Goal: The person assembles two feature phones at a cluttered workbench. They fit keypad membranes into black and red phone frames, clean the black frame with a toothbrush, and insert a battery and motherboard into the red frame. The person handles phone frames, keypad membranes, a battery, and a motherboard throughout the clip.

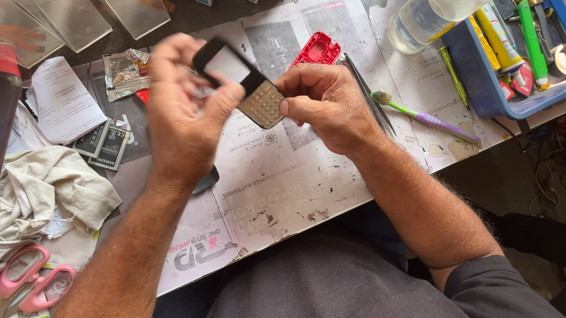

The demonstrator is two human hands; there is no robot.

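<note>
two hands hold one small black keypad phone body with a pale screen and a beige key mat (243,82), raised above the newspaper-covered table (301,179), apparently so the part sits close under the eyes. the left hand (178,119) grips the screen end, thumb pressed on its lower edge; it is motion-blurred. the right hand (327,103) pinches the key-mat end between thumb and curled fingers. the phone body thus lies between both hands, touching each. a red plastic phone frame (316,49) rests on the table just behind, beside the metal tweezers (368,96).
</note>
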